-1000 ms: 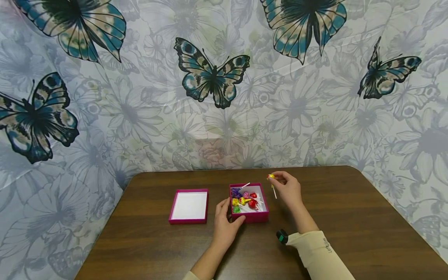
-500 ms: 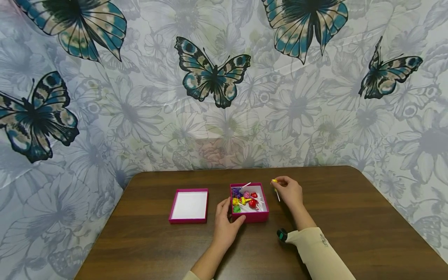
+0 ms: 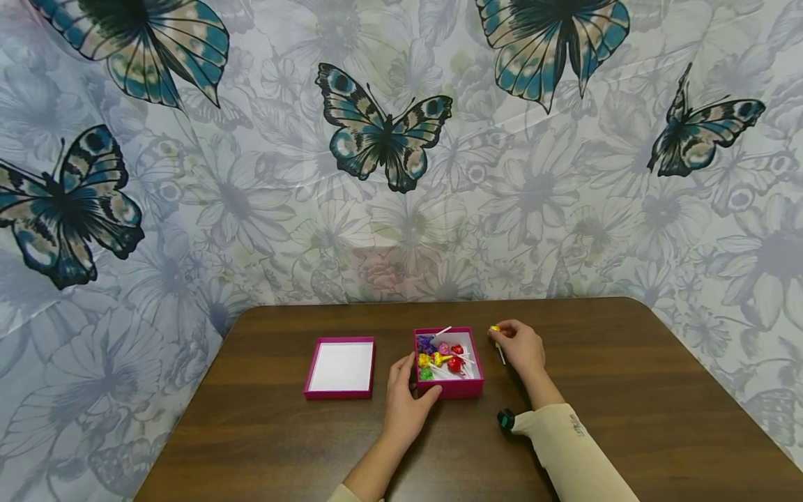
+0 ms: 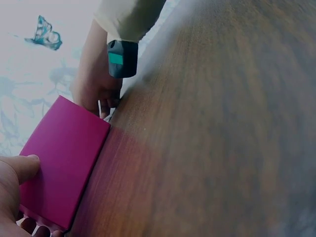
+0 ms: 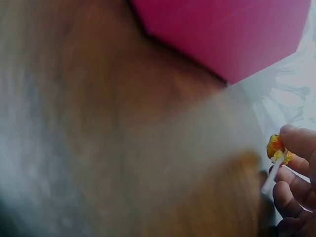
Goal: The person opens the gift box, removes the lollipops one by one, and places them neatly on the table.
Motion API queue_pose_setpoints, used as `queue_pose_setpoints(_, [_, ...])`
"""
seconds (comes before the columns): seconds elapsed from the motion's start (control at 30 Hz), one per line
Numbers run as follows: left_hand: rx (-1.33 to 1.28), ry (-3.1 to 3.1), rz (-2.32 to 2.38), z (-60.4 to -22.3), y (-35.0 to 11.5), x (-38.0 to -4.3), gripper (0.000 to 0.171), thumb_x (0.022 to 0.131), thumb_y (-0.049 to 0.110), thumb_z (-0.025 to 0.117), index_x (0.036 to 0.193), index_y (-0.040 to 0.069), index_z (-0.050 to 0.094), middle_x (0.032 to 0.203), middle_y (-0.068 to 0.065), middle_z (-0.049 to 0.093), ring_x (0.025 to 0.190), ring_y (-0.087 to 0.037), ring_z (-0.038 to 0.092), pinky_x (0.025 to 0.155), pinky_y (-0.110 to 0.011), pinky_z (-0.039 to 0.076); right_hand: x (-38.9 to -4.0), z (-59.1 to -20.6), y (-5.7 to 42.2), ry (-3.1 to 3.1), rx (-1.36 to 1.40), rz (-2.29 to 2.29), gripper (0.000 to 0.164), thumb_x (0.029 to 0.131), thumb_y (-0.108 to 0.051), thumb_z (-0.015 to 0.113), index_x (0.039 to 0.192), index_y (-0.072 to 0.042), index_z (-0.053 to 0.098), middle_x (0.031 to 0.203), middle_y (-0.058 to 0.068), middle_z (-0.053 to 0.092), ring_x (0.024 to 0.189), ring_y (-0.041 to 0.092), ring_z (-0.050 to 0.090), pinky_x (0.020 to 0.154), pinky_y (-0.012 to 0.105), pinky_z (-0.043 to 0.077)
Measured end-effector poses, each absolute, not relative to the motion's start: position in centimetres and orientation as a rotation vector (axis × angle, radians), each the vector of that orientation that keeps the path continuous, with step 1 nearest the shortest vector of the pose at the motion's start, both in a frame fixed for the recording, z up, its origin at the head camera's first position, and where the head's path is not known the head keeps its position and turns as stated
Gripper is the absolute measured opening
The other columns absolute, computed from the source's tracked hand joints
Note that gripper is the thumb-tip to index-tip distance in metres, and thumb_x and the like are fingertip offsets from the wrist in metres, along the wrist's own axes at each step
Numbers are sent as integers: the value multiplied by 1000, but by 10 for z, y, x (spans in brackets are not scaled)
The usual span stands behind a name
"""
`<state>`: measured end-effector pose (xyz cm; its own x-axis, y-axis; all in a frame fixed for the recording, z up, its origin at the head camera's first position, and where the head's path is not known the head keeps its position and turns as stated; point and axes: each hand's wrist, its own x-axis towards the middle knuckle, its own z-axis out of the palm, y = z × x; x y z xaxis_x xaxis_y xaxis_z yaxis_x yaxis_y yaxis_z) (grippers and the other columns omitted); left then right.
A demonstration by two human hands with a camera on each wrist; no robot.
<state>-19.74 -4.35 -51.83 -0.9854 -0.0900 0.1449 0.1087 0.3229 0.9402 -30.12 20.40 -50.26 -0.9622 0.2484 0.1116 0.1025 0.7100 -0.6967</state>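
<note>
A pink box stands on the brown table, holding several wrapped lollipops. Among them are a red lollipop, purple ones and a green one. My left hand grips the box at its near left corner, thumb on the front wall and fingers along the left side. To the right of the box, my right hand pinches a yellow lollipop by its wrapped head, between thumb and fingertips. Its white stick slants down close over the table.
Left of the box lies a pink-rimmed lid, its white inside facing up. The table has rounded far corners and meets a butterfly-patterned cloth behind. A dark band with a camera sits at the right sleeve.
My right hand has moved a little to the right and lower toward the table with the yellow lollipop. The left hand keeps its place on the box.
</note>
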Motion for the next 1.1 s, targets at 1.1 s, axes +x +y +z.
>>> queue_pose_setpoints(1.1, [-43,-2407,-1749,-518,-45,-197,74,84,24,81,148,10,46,146,-10,44,132,-27,48,104,-44,49,-297,-500,206,-2718,-165,1071,41,94,-38,67,121,-7,66,109,14,70,101,32,64,87,50,50])
